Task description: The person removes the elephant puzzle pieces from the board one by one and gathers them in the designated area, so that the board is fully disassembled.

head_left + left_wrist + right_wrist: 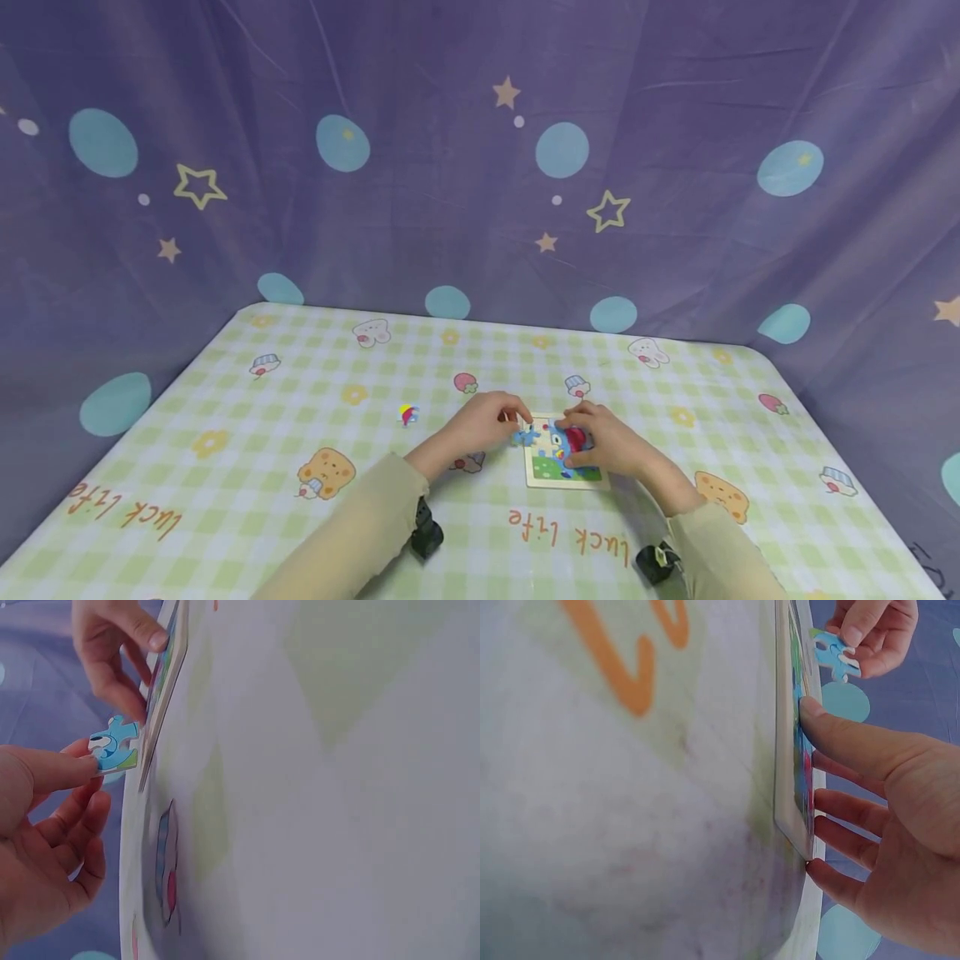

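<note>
My left hand (483, 421) pinches a light blue jigsaw piece (114, 748) between thumb and index finger, its other fingers loosely bent. The piece shows part of a cartoon eye and a bit of green at one corner. It is held up at the left edge of a flat puzzle board (566, 484) with a pale frame. On the board, pieces make up a blue figure with red over green grass, and a pale gap shows at the left. My right hand (613, 442) rests on the board's right side, thumb and fingertips spread over the picture and partly hiding it.
A loose yellow, red and blue puzzle piece (408, 415) lies on the table to the left of my left hand. The table wears a green checked cloth (300, 417) with printed figures. Behind it hangs a purple curtain (450, 225) with stars and blue ovals.
</note>
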The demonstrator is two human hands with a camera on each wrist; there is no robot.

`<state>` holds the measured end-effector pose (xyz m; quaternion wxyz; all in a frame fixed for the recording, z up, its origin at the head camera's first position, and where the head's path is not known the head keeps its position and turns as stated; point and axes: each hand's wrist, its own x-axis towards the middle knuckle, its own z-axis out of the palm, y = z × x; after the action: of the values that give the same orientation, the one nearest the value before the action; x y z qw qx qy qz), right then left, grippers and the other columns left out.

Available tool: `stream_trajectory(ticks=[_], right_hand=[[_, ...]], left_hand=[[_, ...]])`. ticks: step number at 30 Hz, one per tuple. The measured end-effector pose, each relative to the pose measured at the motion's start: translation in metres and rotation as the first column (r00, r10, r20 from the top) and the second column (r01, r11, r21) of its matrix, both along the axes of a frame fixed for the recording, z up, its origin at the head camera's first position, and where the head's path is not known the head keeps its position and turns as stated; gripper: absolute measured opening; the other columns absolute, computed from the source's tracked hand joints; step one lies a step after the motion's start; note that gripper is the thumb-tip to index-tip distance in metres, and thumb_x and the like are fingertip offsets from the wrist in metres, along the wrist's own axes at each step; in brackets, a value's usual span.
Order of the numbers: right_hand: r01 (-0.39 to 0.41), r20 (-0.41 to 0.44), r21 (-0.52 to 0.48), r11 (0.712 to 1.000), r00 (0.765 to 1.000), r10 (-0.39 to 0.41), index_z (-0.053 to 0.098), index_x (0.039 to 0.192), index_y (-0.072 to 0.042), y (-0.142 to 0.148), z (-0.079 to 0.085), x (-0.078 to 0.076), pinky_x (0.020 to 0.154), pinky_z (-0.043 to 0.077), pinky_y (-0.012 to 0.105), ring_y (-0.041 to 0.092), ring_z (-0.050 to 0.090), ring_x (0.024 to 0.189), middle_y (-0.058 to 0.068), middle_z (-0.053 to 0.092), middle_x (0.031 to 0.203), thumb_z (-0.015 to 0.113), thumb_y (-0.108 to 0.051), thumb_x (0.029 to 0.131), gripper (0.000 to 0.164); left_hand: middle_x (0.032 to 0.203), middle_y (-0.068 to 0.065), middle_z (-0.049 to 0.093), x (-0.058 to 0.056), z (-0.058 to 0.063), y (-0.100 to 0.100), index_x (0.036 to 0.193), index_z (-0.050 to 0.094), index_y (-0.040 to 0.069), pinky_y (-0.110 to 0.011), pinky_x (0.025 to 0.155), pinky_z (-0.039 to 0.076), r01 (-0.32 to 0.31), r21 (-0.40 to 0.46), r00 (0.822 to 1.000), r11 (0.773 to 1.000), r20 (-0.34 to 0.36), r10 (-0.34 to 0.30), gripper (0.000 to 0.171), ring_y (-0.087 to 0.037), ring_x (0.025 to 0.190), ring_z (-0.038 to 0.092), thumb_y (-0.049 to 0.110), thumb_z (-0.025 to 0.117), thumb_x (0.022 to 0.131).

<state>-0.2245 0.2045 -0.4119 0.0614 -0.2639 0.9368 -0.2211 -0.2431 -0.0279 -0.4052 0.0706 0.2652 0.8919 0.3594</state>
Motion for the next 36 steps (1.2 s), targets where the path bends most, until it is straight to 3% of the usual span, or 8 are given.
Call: stream_trajectory(ticks=[9,22,30,36], right_hand=[[0.009,0.008,0.000,1.000,1.000,-0.009,0.059,0.118,-0.007,-0.001,0.002,0.001,0.096,0.034,0.051,0.038,0.040,0.119,0.016,0.047,0.128,0.075,-0.026,0.073,0.051],[0.018,0.026,-0.002,1.000,0.999,-0.018,0.058,0.120,-0.009,-0.001,0.003,0.002,0.097,0.033,0.051,0.038,0.038,0.122,0.015,0.045,0.130,0.074,-0.028,0.074,0.052],[0.008,0.020,0.003,1.000,1.000,-0.008,0.058,0.120,-0.009,0.001,0.002,0.000,0.097,0.034,0.050,0.038,0.038,0.121,0.016,0.045,0.131,0.073,-0.028,0.075,0.051],[0.005,0.031,-0.003,1.000,1.000,-0.005,0.057,0.121,-0.008,0.001,0.001,0.000,0.097,0.033,0.051,0.038,0.037,0.122,0.018,0.044,0.132,0.073,-0.029,0.075,0.053]], left_hand=[[0.075,0.005,0.056,-0.003,0.005,-0.025,0.090,0.069,0.016,-0.025,0.059,0.041,0.025,0.025,1.000,0.999,0.016,-0.026,0.016,-0.012,0.065,0.047,0.006,0.058,0.085],[0.076,0.006,0.056,0.000,-0.001,-0.060,0.090,0.069,0.020,-0.027,0.062,0.042,-0.062,0.025,0.997,0.998,0.050,0.061,0.016,-0.012,0.068,0.050,0.008,0.060,0.084],[0.077,0.005,0.059,-0.001,0.001,-0.078,0.090,0.069,0.019,-0.027,0.065,0.042,-0.083,0.043,0.995,0.996,0.054,0.080,0.015,-0.012,0.070,0.050,0.008,0.060,0.083],[0.081,0.004,0.060,0.002,0.002,-0.092,0.090,0.069,0.018,-0.029,0.067,0.042,-0.099,0.064,0.990,0.993,0.104,0.092,0.014,-0.013,0.071,0.051,0.009,0.059,0.084]])
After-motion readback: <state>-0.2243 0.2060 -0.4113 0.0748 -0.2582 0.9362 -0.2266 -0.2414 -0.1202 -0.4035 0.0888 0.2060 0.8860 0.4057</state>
